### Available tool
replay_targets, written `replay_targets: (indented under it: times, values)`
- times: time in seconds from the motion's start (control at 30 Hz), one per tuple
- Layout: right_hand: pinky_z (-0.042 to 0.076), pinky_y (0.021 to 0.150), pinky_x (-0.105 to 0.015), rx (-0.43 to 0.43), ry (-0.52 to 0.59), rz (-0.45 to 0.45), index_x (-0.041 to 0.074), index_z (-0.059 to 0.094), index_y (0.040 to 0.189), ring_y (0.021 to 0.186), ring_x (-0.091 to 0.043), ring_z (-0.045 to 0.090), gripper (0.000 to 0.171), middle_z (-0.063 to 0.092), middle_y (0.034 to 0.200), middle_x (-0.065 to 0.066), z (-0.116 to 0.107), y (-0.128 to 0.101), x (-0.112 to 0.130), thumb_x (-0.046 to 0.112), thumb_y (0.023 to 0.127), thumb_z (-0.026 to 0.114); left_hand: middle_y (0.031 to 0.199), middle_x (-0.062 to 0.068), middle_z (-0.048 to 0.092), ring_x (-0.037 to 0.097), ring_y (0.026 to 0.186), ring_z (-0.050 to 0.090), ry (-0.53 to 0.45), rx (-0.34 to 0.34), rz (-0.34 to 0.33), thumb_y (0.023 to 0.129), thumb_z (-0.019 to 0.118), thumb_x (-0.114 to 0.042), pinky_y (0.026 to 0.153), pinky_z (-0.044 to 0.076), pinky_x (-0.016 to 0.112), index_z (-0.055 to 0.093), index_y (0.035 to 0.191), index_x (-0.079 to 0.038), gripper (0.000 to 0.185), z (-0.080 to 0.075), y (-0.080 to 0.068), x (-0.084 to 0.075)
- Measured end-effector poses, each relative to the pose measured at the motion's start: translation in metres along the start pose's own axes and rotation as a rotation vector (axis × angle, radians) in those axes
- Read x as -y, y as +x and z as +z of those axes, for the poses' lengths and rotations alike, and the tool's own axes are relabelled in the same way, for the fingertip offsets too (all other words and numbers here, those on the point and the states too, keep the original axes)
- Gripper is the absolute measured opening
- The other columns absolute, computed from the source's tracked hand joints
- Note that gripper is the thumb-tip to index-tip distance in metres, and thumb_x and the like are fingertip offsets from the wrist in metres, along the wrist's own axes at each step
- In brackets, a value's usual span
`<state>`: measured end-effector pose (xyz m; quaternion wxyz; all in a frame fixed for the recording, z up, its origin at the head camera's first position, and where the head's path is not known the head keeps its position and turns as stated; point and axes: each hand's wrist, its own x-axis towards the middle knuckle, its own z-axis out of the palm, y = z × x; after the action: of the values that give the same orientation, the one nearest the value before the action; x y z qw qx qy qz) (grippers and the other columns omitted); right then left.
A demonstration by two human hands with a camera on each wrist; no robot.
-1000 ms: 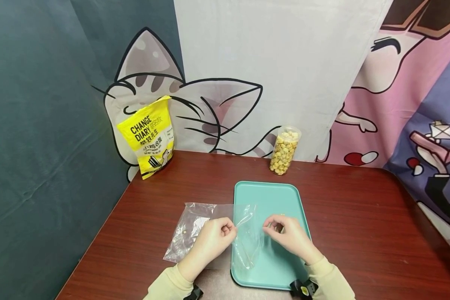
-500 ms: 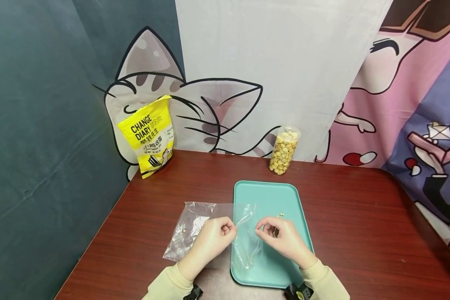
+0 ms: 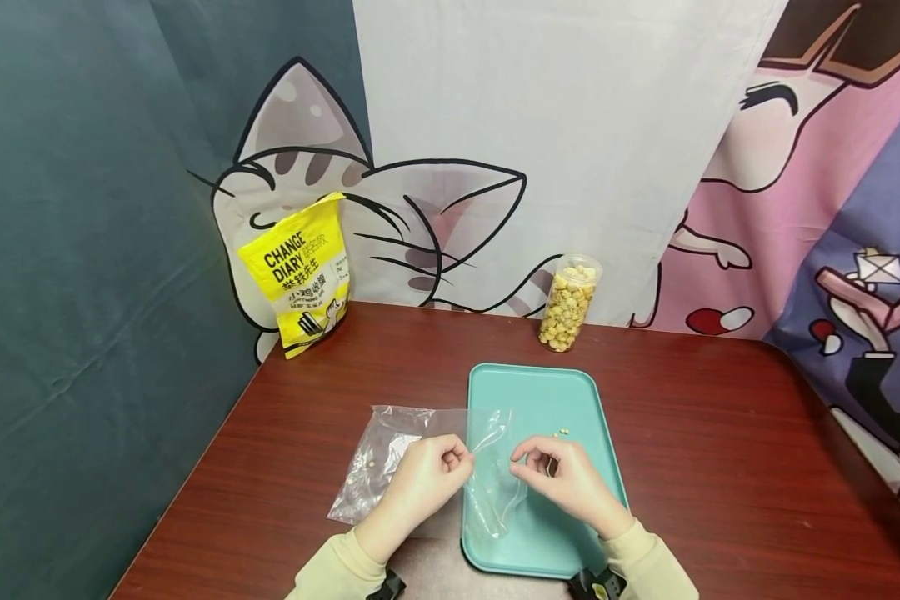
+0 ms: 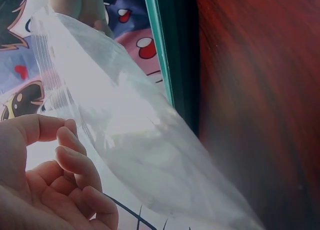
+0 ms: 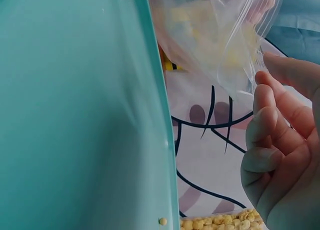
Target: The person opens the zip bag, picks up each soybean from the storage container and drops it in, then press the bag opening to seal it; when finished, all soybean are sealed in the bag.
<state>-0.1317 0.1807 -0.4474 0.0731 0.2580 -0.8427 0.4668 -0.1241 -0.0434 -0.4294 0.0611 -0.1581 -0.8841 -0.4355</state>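
Note:
A clear zip bag (image 3: 495, 479) hangs over the left part of the teal tray (image 3: 570, 392). My left hand (image 3: 429, 475) pinches the bag's left edge, and my right hand (image 3: 562, 477) pinches its right edge. The left wrist view shows the clear zip bag (image 4: 125, 135) stretched beside my curled fingers (image 4: 70, 165). Seen from the right wrist, the same bag (image 5: 220, 40) is held at its edge by my fingers (image 5: 272, 140) above the teal tray (image 5: 75, 115). Two or three small yellow pellets (image 3: 561, 432) lie on the tray.
A second clear bag (image 3: 378, 458) with a few pellets lies flat on the brown table (image 3: 720, 467), left of the tray. A yellow pouch (image 3: 297, 271) leans on the backdrop at back left. A clear jar of yellow pellets (image 3: 567, 302) stands behind the tray.
My right hand has shifted left along the bag, uncovering the small pellets on the tray. The left hand has stayed where it was.

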Motion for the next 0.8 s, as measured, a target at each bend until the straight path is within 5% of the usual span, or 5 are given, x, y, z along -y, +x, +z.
replay_targets:
  times: [0.3, 0.8]
  values:
    - [0.041, 0.051, -0.022, -0.061, -0.008, 0.039, 0.017, 0.067, 0.086, 0.056, -0.003, 0.046, 0.009, 0.052, 0.064, 0.010, -0.012, -0.002, -0.009, 0.011, 0.082, 0.072, 0.055, -0.015, 0.045, -0.003, 0.049, 0.039, -0.003, -0.009, 0.006, 0.078, 0.061, -0.014, 0.048, 0.036, 0.017, 0.061, 0.066, -0.020, 0.013, 0.000, 0.001, 0.001]
    - [0.038, 0.051, -0.022, -0.196, -0.224, 0.259, 0.016, 0.069, 0.083, 0.056, -0.003, 0.046, 0.004, 0.054, 0.064, 0.008, -0.039, -0.002, -0.041, 0.016, 0.081, 0.073, 0.055, -0.015, 0.044, -0.002, 0.049, 0.038, 0.015, -0.012, -0.013, 0.079, 0.060, -0.015, 0.049, 0.036, 0.017, 0.061, 0.067, -0.021, 0.014, -0.001, 0.002, 0.002]
